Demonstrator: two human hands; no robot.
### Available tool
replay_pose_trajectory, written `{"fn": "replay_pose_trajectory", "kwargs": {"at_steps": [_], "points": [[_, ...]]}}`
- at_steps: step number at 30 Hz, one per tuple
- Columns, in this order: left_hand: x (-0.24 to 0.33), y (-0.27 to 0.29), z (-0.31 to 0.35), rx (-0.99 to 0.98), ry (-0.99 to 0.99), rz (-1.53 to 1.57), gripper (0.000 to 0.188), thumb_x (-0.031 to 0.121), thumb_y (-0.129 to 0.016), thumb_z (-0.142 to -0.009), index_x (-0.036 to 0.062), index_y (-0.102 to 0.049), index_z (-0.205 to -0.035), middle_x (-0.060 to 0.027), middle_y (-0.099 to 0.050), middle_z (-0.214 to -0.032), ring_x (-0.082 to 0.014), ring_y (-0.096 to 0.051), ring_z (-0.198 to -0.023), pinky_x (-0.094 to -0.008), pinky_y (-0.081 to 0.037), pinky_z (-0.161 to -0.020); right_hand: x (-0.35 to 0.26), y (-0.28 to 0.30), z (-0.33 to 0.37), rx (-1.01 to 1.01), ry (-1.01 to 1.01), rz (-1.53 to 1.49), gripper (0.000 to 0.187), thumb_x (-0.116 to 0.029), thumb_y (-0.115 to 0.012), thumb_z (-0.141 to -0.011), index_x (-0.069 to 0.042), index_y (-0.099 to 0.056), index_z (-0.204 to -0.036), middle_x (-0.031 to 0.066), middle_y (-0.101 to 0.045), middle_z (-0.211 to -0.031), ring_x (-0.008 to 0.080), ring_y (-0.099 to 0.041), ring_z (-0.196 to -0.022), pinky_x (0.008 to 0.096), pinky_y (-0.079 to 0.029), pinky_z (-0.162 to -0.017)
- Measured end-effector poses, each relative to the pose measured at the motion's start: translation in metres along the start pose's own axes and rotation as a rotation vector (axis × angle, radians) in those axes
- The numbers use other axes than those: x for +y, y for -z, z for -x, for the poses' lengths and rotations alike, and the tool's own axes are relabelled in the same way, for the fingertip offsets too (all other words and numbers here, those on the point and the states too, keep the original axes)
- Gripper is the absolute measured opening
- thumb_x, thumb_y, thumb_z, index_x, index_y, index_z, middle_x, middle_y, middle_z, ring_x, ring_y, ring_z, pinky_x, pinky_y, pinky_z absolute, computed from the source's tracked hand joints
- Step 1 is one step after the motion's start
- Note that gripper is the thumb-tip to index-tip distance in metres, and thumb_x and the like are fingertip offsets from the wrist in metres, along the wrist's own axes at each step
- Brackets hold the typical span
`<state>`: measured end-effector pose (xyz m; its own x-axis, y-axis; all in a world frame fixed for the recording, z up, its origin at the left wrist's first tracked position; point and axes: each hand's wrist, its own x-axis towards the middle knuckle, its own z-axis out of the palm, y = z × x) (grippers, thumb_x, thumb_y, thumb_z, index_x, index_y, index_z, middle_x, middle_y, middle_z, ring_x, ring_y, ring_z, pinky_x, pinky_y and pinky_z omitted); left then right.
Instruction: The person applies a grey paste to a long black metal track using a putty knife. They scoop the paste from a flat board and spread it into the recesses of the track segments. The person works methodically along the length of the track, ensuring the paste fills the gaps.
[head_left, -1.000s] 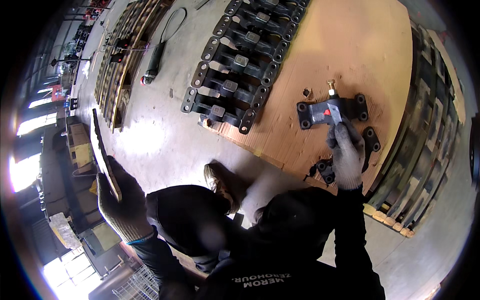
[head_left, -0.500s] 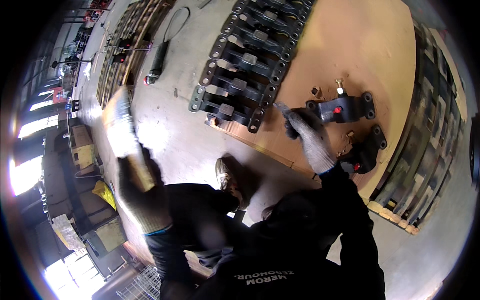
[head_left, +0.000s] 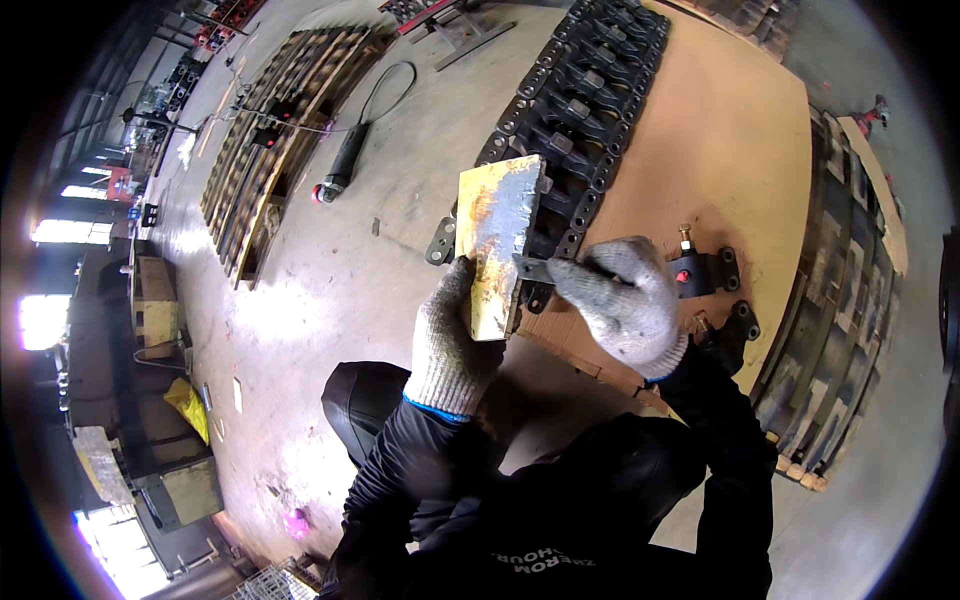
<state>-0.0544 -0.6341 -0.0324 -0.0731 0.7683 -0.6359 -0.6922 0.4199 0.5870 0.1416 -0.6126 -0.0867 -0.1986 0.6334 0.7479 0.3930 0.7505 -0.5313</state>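
My left hand (head_left: 448, 340) is closed around the lower end of a flat rectangular board (head_left: 497, 215), yellowish and smeared with grey paste. In my right hand (head_left: 622, 300) is a small putty knife (head_left: 534, 268), gripped with its blade against the board's right edge. Its handle is hidden in my fingers. Both hands wear grey knit gloves. Behind the board runs a long double row of black metal track links (head_left: 580, 110), partly covered by it. Beyond my right hand lies a black bracket (head_left: 700, 272) with a red cap and brass fitting; a second black bracket (head_left: 738, 325) sits nearer.
The parts rest on a brown cardboard sheet (head_left: 735, 120). A wooden pallet (head_left: 830, 290) stands along its right side, and another pallet (head_left: 290, 120) lies at far left. On the concrete floor is a black cylindrical tool (head_left: 345, 160) with a cord.
My left hand has brought the board from the left to the middle, in front of the track links. My right hand has turned inward, and the putty knife now meets the board.
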Motion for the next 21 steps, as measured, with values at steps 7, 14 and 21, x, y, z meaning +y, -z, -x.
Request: {"fn": "replay_pose_trajectory", "kwargs": {"at_steps": [7,14,21], "points": [[0.02,0.005,0.005,0.031,0.014,-0.026,0.035,0.032,-0.057,-0.102,0.0028,-0.055,-0.12,-0.0095,-0.066,-0.096,-0.0194,-0.064,-0.075,-0.0282,-0.052,-0.062,-0.008,-0.003,0.017,-0.253,0.059,0.272,0.05,-0.013,-0.079,-0.074,-0.02,-0.074,-0.123,0.0004,-0.061,-0.088,0.0231,-0.062,-0.078,0.0367,-0.051,-0.072],[0.068,0.03,0.007,0.027,-0.509,-0.413,0.032,0.022,-0.053,-0.104,-0.0014,-0.054,-0.126,-0.0125,-0.065,-0.101,-0.0187,-0.065,-0.083,-0.0267,-0.053,-0.065,0.008,-0.002,0.08,0.051,-0.625,0.011,0.026,-0.009,-0.068,-0.092,-0.004,-0.071,-0.117,0.0045,-0.067,-0.086,0.0152,-0.063,-0.074,0.0294,-0.052,-0.066],[0.129,0.092,-0.023,-0.137,-0.541,-0.203,0.038,0.004,-0.055,-0.098,0.0007,-0.052,-0.136,-0.0165,-0.065,-0.114,-0.024,-0.067,-0.099,-0.0312,-0.058,-0.075,0.029,-0.038,0.117,0.321,-1.472,-0.813,0.02,-0.016,-0.065,-0.099,0.0,-0.069,-0.111,0.0045,-0.07,-0.085,0.0109,-0.063,-0.068,0.0247,-0.052,-0.06]]}}
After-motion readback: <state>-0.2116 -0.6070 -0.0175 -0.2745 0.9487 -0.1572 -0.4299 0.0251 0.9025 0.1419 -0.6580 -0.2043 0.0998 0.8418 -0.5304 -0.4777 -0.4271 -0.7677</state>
